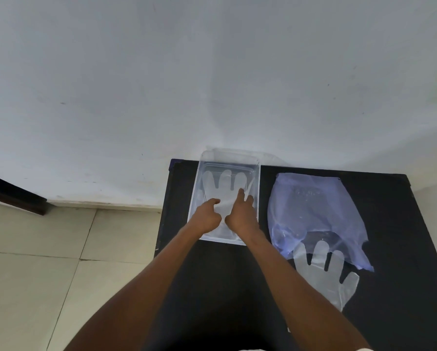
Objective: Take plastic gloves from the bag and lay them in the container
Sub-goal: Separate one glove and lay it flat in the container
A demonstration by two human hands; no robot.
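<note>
Both bare forearms reach forward from the near edge of the black bench (389, 312). On the left side of the bench, up against its far edge, sits the clear rectangular plastic container (256, 178) with a thin translucent plastic glove (226, 183) lying flat inside it, tips toward the wall. The left hand (207, 215) presses the glove with its fingers (213, 201) curled and one pointing down; the right hand (241, 214) rests beside it, fingers (241, 195) loosely spread on the film, gripping nothing. To the right lies the crumpled pale blue plastic bag (311, 214), and a second translucent glove (324, 272) pokes half out of its mouth toward the near right corner. The step in hand looks like smoothing the laid glove; next, I judge, a hand must lift away and pinch that second glove free.
</note>
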